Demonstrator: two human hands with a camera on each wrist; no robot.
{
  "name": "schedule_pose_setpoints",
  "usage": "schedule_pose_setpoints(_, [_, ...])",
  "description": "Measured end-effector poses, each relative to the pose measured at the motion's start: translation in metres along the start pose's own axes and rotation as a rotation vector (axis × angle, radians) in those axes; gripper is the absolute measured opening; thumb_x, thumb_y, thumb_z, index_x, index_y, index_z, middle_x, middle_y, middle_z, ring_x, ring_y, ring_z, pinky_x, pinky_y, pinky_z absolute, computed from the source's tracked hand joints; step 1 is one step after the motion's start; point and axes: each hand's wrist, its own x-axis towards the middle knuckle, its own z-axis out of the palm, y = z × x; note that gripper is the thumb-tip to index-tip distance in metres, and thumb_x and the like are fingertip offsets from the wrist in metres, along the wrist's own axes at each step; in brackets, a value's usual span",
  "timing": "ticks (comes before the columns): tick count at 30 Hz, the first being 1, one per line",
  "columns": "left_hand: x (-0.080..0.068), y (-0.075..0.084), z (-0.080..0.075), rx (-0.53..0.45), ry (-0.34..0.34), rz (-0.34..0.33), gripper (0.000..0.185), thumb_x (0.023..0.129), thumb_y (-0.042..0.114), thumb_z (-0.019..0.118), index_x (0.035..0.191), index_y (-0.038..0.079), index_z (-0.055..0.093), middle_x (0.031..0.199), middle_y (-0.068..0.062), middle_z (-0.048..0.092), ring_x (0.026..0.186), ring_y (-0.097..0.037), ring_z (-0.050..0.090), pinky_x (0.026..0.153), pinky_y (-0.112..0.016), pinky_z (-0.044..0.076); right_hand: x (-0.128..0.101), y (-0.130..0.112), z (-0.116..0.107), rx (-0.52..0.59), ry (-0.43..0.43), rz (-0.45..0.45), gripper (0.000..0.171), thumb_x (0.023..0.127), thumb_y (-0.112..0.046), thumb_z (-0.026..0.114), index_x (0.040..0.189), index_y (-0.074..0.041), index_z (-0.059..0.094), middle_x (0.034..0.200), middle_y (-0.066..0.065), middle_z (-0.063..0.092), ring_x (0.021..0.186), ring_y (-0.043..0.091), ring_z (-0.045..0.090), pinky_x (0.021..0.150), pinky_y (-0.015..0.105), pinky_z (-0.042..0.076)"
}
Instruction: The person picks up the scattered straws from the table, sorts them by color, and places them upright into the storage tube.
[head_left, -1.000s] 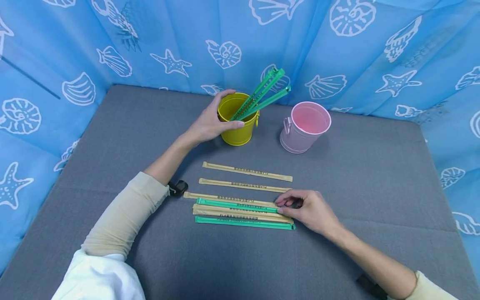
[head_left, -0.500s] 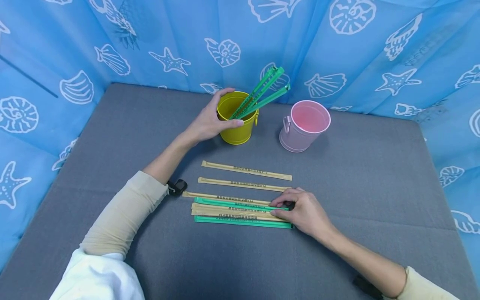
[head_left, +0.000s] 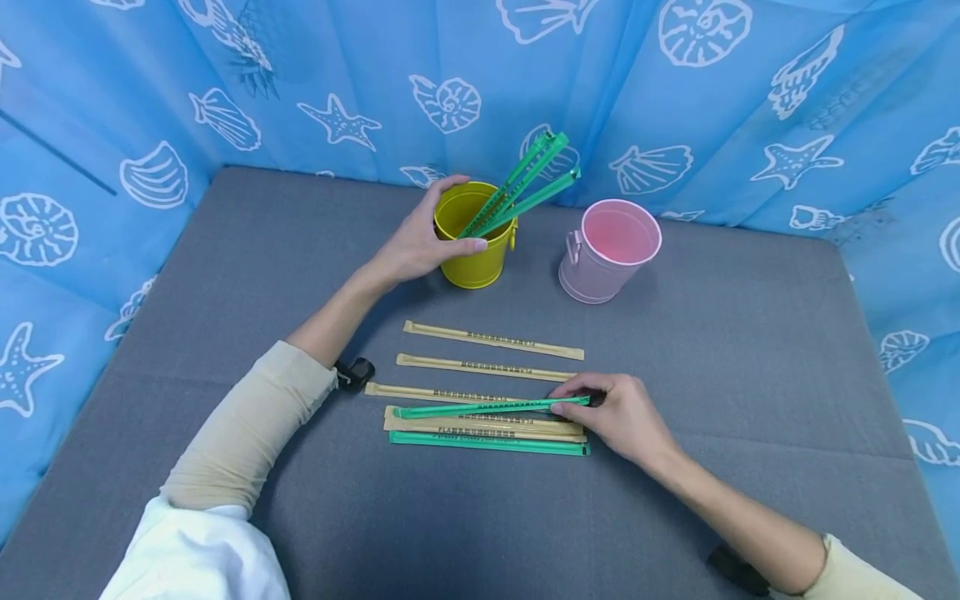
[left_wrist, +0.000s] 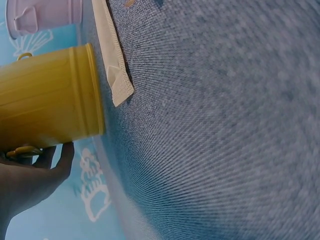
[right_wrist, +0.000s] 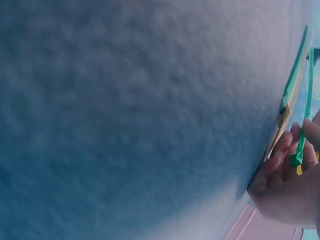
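My right hand (head_left: 600, 410) pinches the right end of a green wrapped chopstick pack (head_left: 480, 407) and has that end raised off the pile of tan and green packs (head_left: 480, 429) on the grey mat. The right wrist view shows the fingers (right_wrist: 287, 160) curled round the green pack (right_wrist: 302, 135). My left hand (head_left: 420, 242) grips the yellow bucket (head_left: 468, 250), which holds several green packs (head_left: 517, 187). In the left wrist view the yellow bucket (left_wrist: 47, 100) lies against my fingers (left_wrist: 57, 160).
An empty pink bucket (head_left: 609, 250) stands right of the yellow one. Two tan packs (head_left: 491, 340) (head_left: 483, 367) lie apart above the pile, and a second green pack (head_left: 487, 444) lies at its front. Blue shell-print curtains (head_left: 675, 100) wall in the grey mat (head_left: 750, 375).
My right hand has closed on the upper green pack and lifted its right end off the pile, so it now lies tilted. The left hand stays on the yellow bucket.
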Motion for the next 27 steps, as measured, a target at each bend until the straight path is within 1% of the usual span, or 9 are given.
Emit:
schedule_pose_setpoints(3, [0.0, 0.0, 0.0, -0.001, 0.0, 0.0, 0.083, 0.091, 0.023, 0.073, 0.156, 0.014, 0.022, 0.16, -0.013, 0.024, 0.143, -0.03, 0.03, 0.115, -0.049, 0.025, 0.003, -0.002, -0.006, 0.067, -0.012, 0.034, 0.012, 0.084, -0.014, 0.081, 0.094, -0.02, 0.079, 0.088, -0.008, 0.073, 0.065, 0.01, 0.059, 0.058, 0.024, 0.047])
schedule_pose_setpoints(6, [0.0, 0.001, 0.0, 0.002, 0.002, 0.002, 0.083, 0.091, 0.023, 0.073, 0.156, 0.014, 0.022, 0.161, -0.012, 0.023, 0.144, -0.031, 0.029, 0.115, -0.049, 0.025, 0.005, -0.004, -0.012, 0.123, -0.013, 0.055, 0.012, 0.086, -0.016, 0.079, 0.097, -0.016, 0.08, 0.091, -0.004, 0.075, 0.069, 0.011, 0.061, 0.06, 0.023, 0.048])
schedule_pose_setpoints(9, [-0.001, 0.0, 0.0, 0.006, 0.005, 0.005, 0.083, 0.091, 0.023, 0.073, 0.156, 0.014, 0.022, 0.162, -0.011, 0.022, 0.144, -0.03, 0.028, 0.115, -0.049, 0.024, 0.008, -0.008, -0.02, 0.15, -0.004, 0.065, 0.013, 0.087, -0.018, 0.079, 0.099, -0.014, 0.08, 0.09, -0.001, 0.074, 0.068, 0.013, 0.059, 0.057, 0.023, 0.045])
schedule_pose_setpoints(12, [-0.001, 0.0, 0.0, 0.003, 0.005, 0.008, 0.083, 0.091, 0.022, 0.073, 0.156, 0.014, 0.022, 0.161, -0.011, 0.022, 0.144, -0.03, 0.029, 0.115, -0.049, 0.025, 0.011, -0.014, -0.029, 0.15, 0.017, 0.071, 0.015, 0.089, -0.02, 0.077, 0.102, -0.013, 0.079, 0.086, 0.001, 0.074, 0.067, 0.016, 0.058, 0.054, 0.024, 0.042])
schedule_pose_setpoints(15, [-0.001, -0.001, 0.0, -0.002, 0.005, 0.011, 0.083, 0.091, 0.022, 0.073, 0.156, 0.014, 0.022, 0.161, -0.011, 0.023, 0.143, -0.03, 0.03, 0.115, -0.048, 0.026, 0.014, -0.02, -0.039, 0.118, 0.057, 0.074, 0.017, 0.091, -0.022, 0.075, 0.105, -0.013, 0.079, 0.086, 0.002, 0.074, 0.067, 0.017, 0.056, 0.054, 0.026, 0.04])
schedule_pose_setpoints(19, [-0.001, -0.001, 0.0, -0.005, 0.006, 0.009, 0.083, 0.091, 0.022, 0.073, 0.156, 0.014, 0.022, 0.162, -0.011, 0.022, 0.144, -0.03, 0.029, 0.115, -0.049, 0.025, 0.018, -0.028, -0.052, 0.093, 0.118, 0.083, 0.018, 0.093, -0.023, 0.072, 0.107, -0.013, 0.078, 0.086, 0.002, 0.075, 0.072, 0.019, 0.064, 0.058, 0.024, 0.044])
schedule_pose_setpoints(22, [-0.001, -0.002, 0.0, -0.005, 0.007, 0.01, 0.083, 0.091, 0.021, 0.073, 0.156, 0.014, 0.022, 0.162, -0.011, 0.021, 0.145, -0.031, 0.027, 0.116, -0.049, 0.024, 0.02, -0.031, -0.06, 0.1, 0.167, 0.08, 0.019, 0.093, -0.024, 0.072, 0.106, -0.011, 0.077, 0.082, 0.003, 0.075, 0.075, 0.02, 0.068, 0.06, 0.023, 0.046])
schedule_pose_setpoints(24, [-0.001, -0.002, 0.0, -0.006, 0.008, 0.013, 0.083, 0.091, 0.021, 0.073, 0.156, 0.014, 0.022, 0.162, -0.011, 0.021, 0.145, -0.031, 0.027, 0.116, -0.049, 0.024, 0.02, -0.033, -0.065, 0.107, 0.206, 0.072, 0.019, 0.093, -0.024, 0.072, 0.106, -0.01, 0.077, 0.08, 0.002, 0.074, 0.073, 0.018, 0.066, 0.06, 0.023, 0.045])
schedule_pose_setpoints(27, [-0.001, -0.002, 0.0, -0.004, 0.008, 0.018, 0.083, 0.091, 0.021, 0.073, 0.156, 0.014, 0.023, 0.162, -0.011, 0.021, 0.145, -0.031, 0.028, 0.115, -0.049, 0.025, 0.022, -0.036, -0.07, 0.14, 0.254, 0.052, 0.019, 0.093, -0.022, 0.073, 0.105, -0.008, 0.076, 0.081, 0.003, 0.073, 0.074, 0.015, 0.065, 0.063, 0.021, 0.047])
